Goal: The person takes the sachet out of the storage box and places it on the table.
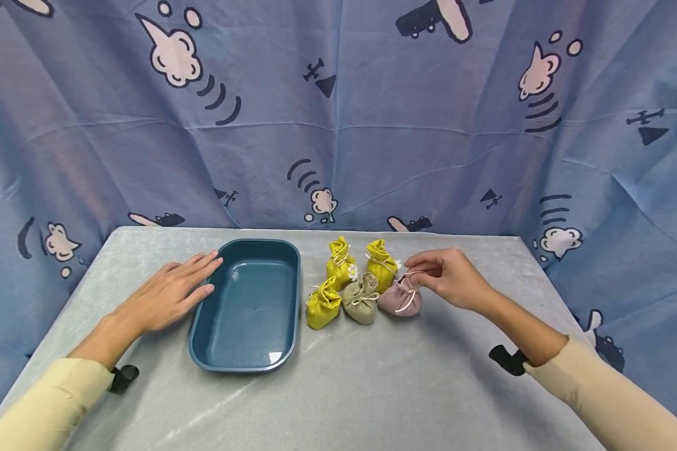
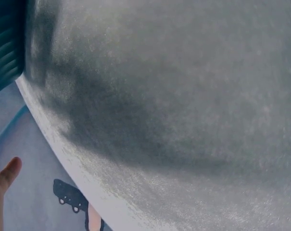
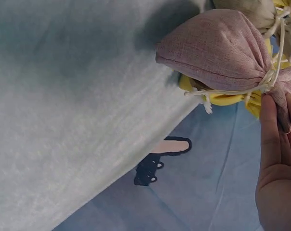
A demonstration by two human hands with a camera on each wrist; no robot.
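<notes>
My right hand (image 1: 451,279) pinches the gathered neck of a pink cloth drawstring pouch (image 1: 400,299), just above its cream string bow. In the right wrist view the pouch (image 3: 217,48) bulges out from the fingertips, its neck partly hidden by the fingers. On the left, my left hand (image 1: 166,291) lies with straight fingers, its fingertips on the left rim of an empty blue plastic tray (image 1: 248,307). Beside the pink pouch sits a beige pouch (image 1: 361,299). The left wrist view catches a bit of the left hand (image 2: 3,183) and the tray's ribbed side (image 2: 6,48).
Three yellow pouches stand around the beige one: one at the front left (image 1: 323,305), one behind it (image 1: 341,263) and one at the back right (image 1: 381,266). Grey cloth covers the table (image 1: 372,388). A patterned blue curtain (image 1: 338,125) hangs behind its far edge.
</notes>
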